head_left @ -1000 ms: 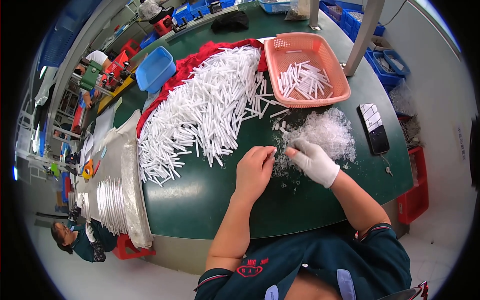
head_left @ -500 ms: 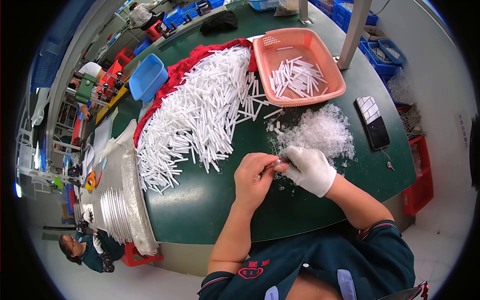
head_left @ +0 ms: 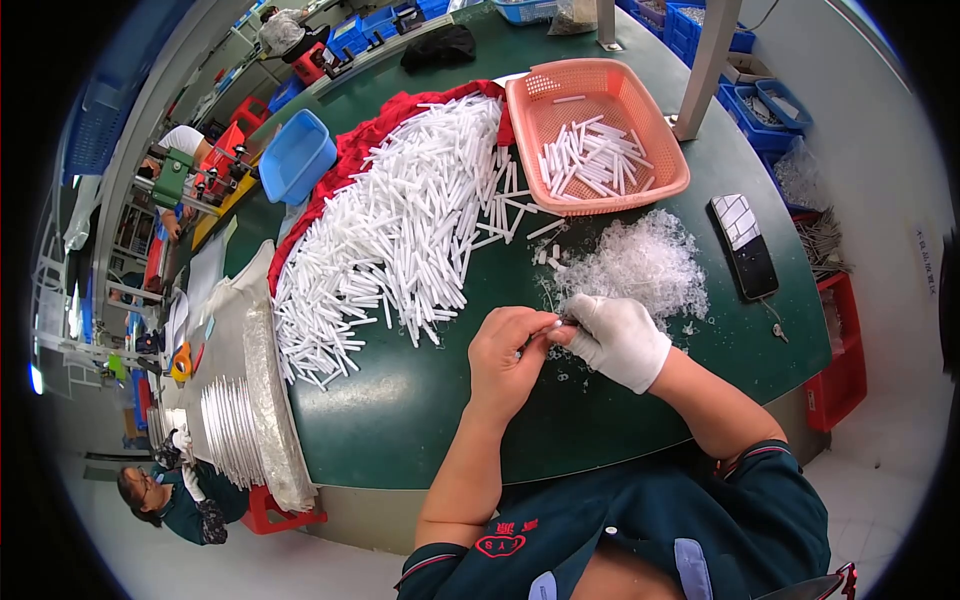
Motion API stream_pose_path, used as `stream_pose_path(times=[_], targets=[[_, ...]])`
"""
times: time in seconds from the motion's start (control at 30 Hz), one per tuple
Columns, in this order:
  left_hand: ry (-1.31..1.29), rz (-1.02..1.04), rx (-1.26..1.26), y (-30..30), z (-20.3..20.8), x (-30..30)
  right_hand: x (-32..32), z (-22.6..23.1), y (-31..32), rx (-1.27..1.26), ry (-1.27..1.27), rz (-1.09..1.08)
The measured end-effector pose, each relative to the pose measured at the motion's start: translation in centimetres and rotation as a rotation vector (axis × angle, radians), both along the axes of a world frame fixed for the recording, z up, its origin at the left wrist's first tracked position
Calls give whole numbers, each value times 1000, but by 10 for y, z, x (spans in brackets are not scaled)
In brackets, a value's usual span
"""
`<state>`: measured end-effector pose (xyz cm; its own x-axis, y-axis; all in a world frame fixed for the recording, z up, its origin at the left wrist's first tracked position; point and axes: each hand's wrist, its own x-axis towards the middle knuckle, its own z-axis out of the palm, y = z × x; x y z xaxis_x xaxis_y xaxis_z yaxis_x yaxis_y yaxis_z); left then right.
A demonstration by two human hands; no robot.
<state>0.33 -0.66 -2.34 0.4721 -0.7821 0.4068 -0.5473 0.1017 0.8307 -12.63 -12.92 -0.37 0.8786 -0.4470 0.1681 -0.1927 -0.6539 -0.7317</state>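
Observation:
My bare left hand (head_left: 506, 358) is closed in a pinch around a small white tube (head_left: 557, 324), whose end peeks out at the fingertips. My right hand (head_left: 625, 345), in a white glove with bare fingertips, is closed and meets the left at that end. What the right fingers grip is mostly covered by the hands. Just beyond them lies a heap of clear, curly plastic trimmings (head_left: 640, 262), with a few short white pieces at its left side. A large pile of white tubes (head_left: 390, 235) spreads over a red cloth (head_left: 362, 128) to the left.
An orange basket (head_left: 672, 180) behind the trimmings holds several white tubes. A phone (head_left: 745, 245) lies at the right, and a blue tub (head_left: 298, 157) stands at the far left. A metal post (head_left: 708, 75) rises at the back right. Another person (head_left: 185, 495) works at the lower left.
My two hands stay together in almost the same place, with a small shift of the fingers; the white tube end shows more plainly. The person at the lower left has moved their gloved hands.

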Motion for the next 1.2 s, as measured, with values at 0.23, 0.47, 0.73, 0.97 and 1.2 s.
stream_pose_path(times=[0.23, 0.47, 0.73, 0.97, 1.2], targets=[[32, -4, -5, 0, -1, -1, 0, 2, 0, 2, 19, -18], [5, -15, -17, 0, 0, 0, -1, 4, -2, -27, 63, -4], [-36, -35, -36, -2, -1, -1, -1, 6, -4, -65, 129, 21], [-9, -46, 6, 0, -3, -1, -2, 5, -5, -67, 136, 34], [17, -64, 7, -1, -4, -1, -2, 6, -7, -53, 152, 46]])
